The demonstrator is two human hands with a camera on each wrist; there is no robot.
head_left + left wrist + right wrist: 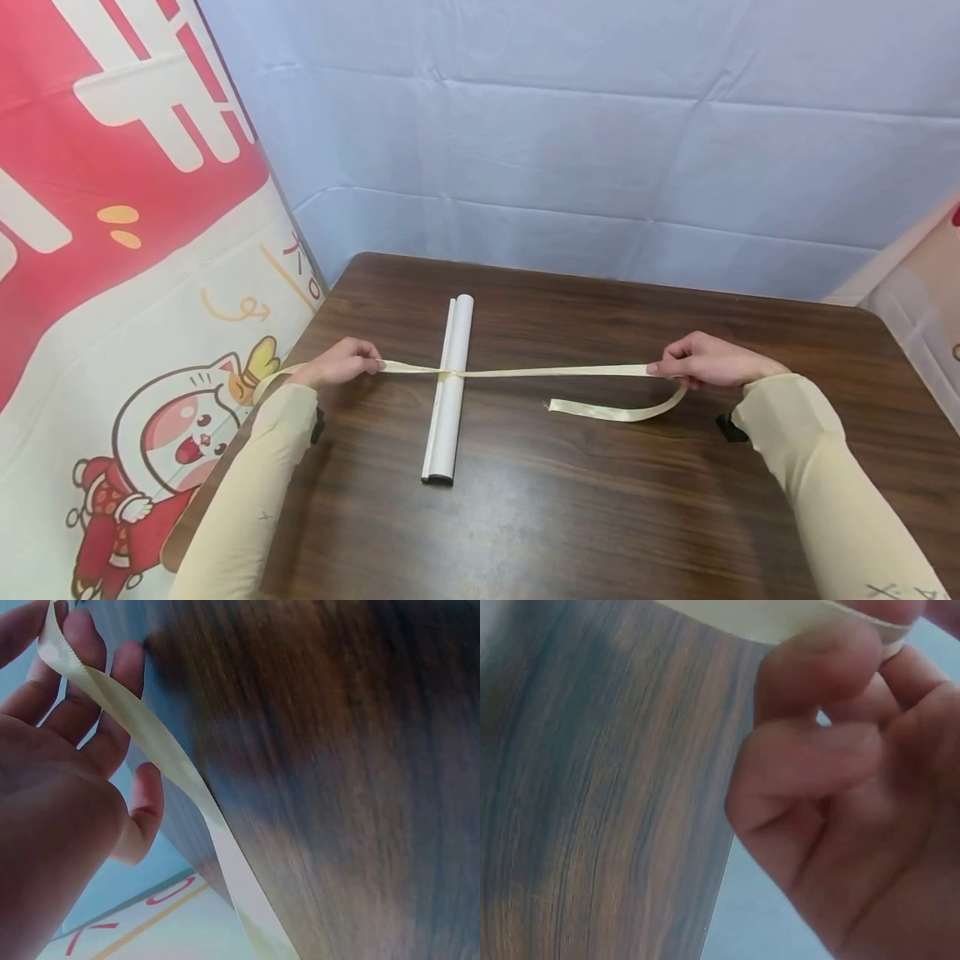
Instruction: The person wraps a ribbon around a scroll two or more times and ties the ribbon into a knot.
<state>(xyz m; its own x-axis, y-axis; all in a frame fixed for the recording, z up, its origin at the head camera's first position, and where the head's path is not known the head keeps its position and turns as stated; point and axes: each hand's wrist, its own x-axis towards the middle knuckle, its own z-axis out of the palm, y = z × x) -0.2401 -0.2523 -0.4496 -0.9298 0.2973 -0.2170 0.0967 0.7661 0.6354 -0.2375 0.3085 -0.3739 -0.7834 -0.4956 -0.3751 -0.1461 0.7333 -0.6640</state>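
A pale yellow ribbon is stretched sideways across two white rods or a rolled white item lying on the table, crossing at a small knot or twist near its middle. My left hand pinches the ribbon left of the white roll; its tail passes behind the wrist, and the ribbon runs along the palm side in the left wrist view. On the right, my right hand pinches the other side, with a loose tail curving back over the table. The right hand has curled fingers beside the ribbon.
The brown wooden table has a light blue cloth hanging behind its far edge. A printed red and white cloth with a cartoon figure hangs along the left side. Another cloth hangs at the right.
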